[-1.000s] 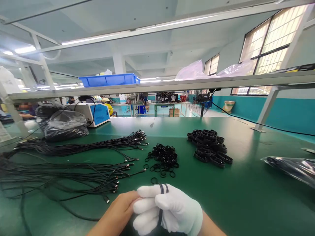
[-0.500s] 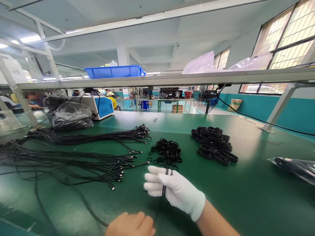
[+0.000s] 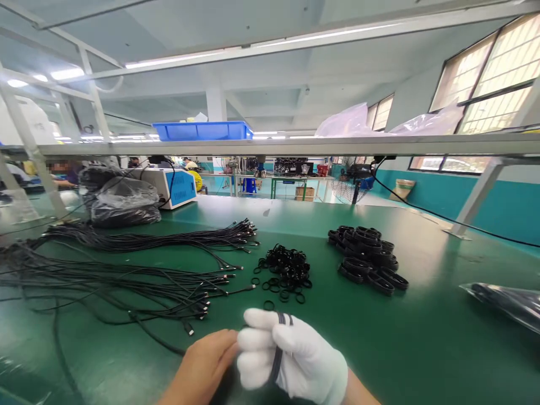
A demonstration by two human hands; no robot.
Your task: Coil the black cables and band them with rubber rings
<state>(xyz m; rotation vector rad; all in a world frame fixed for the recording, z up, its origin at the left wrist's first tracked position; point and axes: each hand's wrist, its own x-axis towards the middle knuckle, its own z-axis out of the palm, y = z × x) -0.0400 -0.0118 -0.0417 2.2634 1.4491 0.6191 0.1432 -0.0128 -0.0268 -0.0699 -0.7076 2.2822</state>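
Gloved right hand (image 3: 291, 354) curled around looped black cable (image 3: 277, 364), thumb bent inward, bare left hand (image 3: 208, 360) angled in beside its fingertips, left grip unclear.

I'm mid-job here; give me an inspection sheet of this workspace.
Surface: green tabletop, glossy.
Job's things: black cord across the gloved palm; black rings piled mid-table; coiled cables stacked right.
Clutter: plastic bags at left and right.
Hands: right hand gloved, fingers curled; left hand bare, fingertips hidden.
Cables: loose cables spread across the left side.
Surroundings: overhead shelf bearing a blue bin.
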